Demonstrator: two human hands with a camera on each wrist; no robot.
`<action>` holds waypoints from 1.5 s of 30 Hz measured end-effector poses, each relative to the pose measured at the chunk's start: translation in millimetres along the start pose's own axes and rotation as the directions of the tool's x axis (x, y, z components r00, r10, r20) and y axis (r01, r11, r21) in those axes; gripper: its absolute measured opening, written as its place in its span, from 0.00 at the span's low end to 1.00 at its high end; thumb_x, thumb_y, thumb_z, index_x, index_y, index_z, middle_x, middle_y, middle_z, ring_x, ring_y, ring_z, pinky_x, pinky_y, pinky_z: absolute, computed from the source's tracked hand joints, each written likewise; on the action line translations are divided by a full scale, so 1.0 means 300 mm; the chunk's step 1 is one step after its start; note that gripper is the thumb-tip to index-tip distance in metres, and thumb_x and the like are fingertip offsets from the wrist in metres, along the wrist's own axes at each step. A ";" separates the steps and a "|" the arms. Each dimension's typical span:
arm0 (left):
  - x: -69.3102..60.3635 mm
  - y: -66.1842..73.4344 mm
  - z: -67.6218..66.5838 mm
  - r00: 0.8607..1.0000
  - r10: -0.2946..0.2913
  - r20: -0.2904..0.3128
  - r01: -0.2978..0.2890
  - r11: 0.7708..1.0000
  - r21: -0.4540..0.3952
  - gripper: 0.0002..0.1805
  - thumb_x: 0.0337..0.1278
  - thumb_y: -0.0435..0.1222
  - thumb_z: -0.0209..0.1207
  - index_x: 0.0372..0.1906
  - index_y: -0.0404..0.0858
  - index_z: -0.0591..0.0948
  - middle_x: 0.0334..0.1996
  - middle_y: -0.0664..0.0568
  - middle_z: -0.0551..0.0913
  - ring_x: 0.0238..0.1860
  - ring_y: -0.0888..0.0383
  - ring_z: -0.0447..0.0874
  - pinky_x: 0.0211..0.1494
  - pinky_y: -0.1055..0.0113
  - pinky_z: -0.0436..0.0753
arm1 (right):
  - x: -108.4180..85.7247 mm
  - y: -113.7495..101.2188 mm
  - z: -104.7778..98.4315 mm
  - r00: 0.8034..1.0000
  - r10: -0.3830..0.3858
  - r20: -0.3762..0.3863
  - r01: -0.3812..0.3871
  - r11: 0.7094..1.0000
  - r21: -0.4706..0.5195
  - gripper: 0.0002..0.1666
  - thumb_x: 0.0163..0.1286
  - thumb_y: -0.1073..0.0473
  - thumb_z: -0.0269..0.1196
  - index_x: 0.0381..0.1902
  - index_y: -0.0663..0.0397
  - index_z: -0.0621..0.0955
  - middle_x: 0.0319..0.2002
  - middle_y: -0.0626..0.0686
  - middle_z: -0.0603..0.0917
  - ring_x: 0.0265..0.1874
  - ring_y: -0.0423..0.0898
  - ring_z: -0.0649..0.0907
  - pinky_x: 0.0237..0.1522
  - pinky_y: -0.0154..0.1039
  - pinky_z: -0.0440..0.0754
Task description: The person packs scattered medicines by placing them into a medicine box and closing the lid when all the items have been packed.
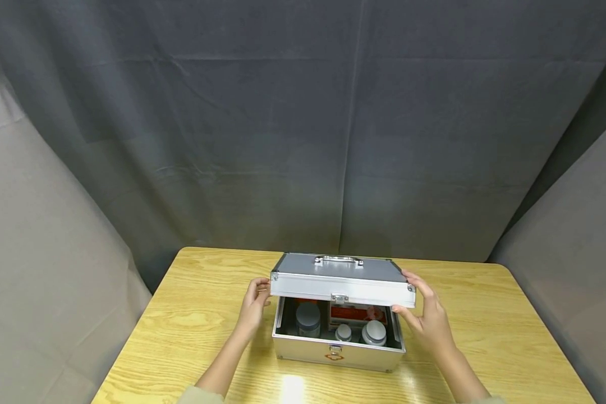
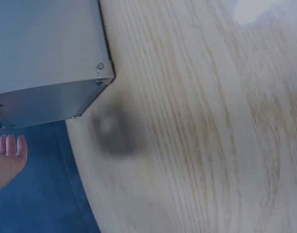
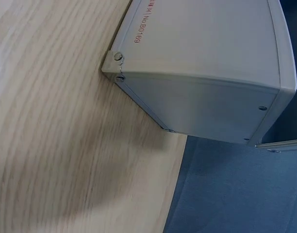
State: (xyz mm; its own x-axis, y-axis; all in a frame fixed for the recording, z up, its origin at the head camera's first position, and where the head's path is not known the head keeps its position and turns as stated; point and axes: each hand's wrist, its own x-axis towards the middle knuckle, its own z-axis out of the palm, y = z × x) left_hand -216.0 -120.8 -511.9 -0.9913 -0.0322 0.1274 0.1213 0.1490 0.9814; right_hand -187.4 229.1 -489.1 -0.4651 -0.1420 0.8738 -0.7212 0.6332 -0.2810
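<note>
A silver aluminium case (image 1: 303, 349) stands on the table with its lid (image 1: 303, 286) raised partway, so the front is ajar. At the lid's left end, my left hand (image 1: 252, 303) holds the edge with bent fingers; its fingers (image 2: 10, 145) show at the left of the left wrist view. My right hand (image 1: 431, 322) grips the lid's right end, thumb at the lower front corner and fingers higher up. Inside the case are a large jar (image 1: 308, 321), a small white-capped bottle (image 1: 343, 333), a wider white-capped bottle (image 1: 375, 333) and a red-and-white box (image 1: 350, 314).
The wooden table (image 1: 485, 331) extends on both sides of the case. A metal handle (image 1: 339, 260) tops the lid, and a latch (image 1: 335, 349) sits on the case front. Grey curtain (image 1: 262, 140) hangs behind the table, with pale cloth (image 1: 45, 252) at the left.
</note>
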 end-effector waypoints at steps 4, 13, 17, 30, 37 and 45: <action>-0.024 0.064 -0.018 0.999 -0.037 -0.021 0.034 0.991 -0.133 0.20 0.68 0.38 0.39 0.52 0.25 0.68 0.43 0.40 0.75 0.40 0.60 0.74 0.49 0.51 0.75 | -0.009 -0.002 0.000 0.999 -0.040 -0.034 0.040 0.999 0.000 0.43 0.59 0.36 0.55 0.49 0.75 0.67 0.48 0.67 0.76 0.61 0.38 0.68 0.63 0.32 0.61; -0.062 0.196 -0.038 0.987 -0.116 0.107 0.125 0.989 -0.077 0.28 0.67 0.49 0.37 0.51 0.26 0.69 0.40 0.43 0.74 0.35 0.57 0.74 0.43 0.58 0.77 | -0.039 -0.015 0.007 0.990 -0.119 -0.073 0.118 0.993 -0.016 0.39 0.59 0.36 0.54 0.47 0.70 0.67 0.46 0.68 0.76 0.59 0.42 0.71 0.62 0.33 0.62; -0.072 0.218 -0.042 0.981 -0.143 0.134 0.146 0.989 -0.013 0.28 0.66 0.50 0.41 0.53 0.27 0.70 0.40 0.42 0.74 0.33 0.56 0.75 0.42 0.58 0.78 | -0.057 -0.017 0.007 0.988 -0.140 -0.068 0.139 0.990 -0.021 0.38 0.58 0.37 0.55 0.47 0.67 0.66 0.47 0.68 0.76 0.58 0.45 0.71 0.62 0.33 0.63; -0.086 0.219 -0.032 0.987 -0.131 0.088 0.120 0.985 0.120 0.25 0.61 0.43 0.51 0.52 0.25 0.74 0.34 0.44 0.81 0.32 0.59 0.77 0.40 0.60 0.80 | -0.130 -0.078 -0.001 0.999 0.035 -0.039 -0.036 0.999 -0.028 0.44 0.56 0.37 0.57 0.54 0.72 0.66 0.53 0.68 0.74 0.60 0.35 0.69 0.58 0.24 0.64; -0.114 0.217 -0.032 0.994 -0.065 0.087 0.039 0.961 0.272 0.25 0.63 0.43 0.49 0.54 0.25 0.73 0.42 0.39 0.81 0.37 0.53 0.78 0.43 0.56 0.79 | -0.140 -0.111 -0.014 0.996 0.082 -0.043 -0.085 0.995 -0.060 0.44 0.53 0.36 0.58 0.54 0.68 0.74 0.49 0.65 0.79 0.55 0.29 0.71 0.50 0.19 0.68; -0.140 0.192 -0.023 0.995 0.020 0.099 -0.050 0.950 0.307 0.29 0.58 0.46 0.55 0.55 0.26 0.73 0.49 0.39 0.76 0.48 0.45 0.75 0.47 0.52 0.77 | -0.166 -0.129 -0.016 0.992 0.109 -0.058 -0.113 0.990 -0.079 0.40 0.50 0.38 0.63 0.51 0.64 0.77 0.45 0.65 0.81 0.54 0.29 0.72 0.48 0.18 0.69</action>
State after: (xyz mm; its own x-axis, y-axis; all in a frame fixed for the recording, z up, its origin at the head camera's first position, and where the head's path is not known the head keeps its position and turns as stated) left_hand -167.0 -117.8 -459.7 -0.9888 0.0692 0.1319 0.1490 0.4466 0.8822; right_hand -133.9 215.4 -519.9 -0.5102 -0.0282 0.8596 -0.6212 0.7033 -0.3456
